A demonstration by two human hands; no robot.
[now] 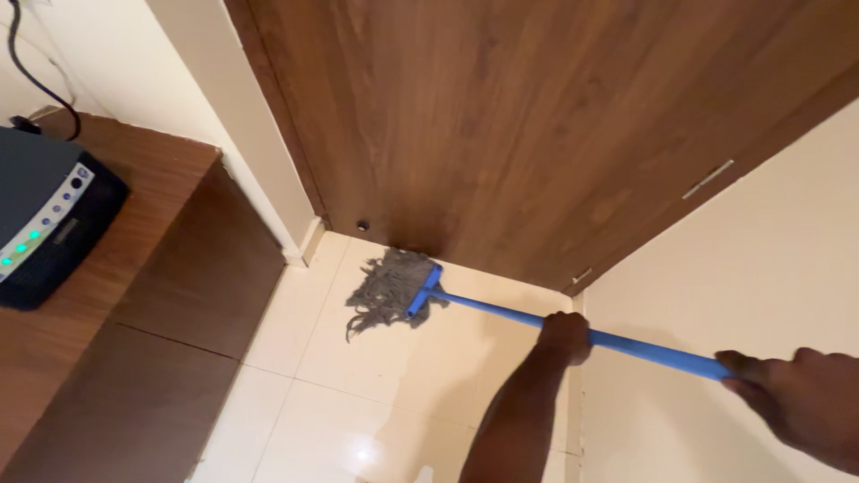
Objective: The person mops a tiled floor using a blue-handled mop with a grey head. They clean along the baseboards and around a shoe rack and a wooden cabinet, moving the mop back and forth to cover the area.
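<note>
I have both hands clamped on the blue mop handle, left hand lower down, right hand near its top; the grey mop head lies on the pale tiled floor, touching the wooden door. A black device sits on the wooden cabinet; no containers show.

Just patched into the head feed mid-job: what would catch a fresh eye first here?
The blue mop handle cuts across the middle, gripped by the left hand further down and the right hand at the near end. Its grey string mop head lies on the pale tiled floor, at the foot of the dark wooden door. At left, a black device with green lights sits on a wooden cabinet.
</note>
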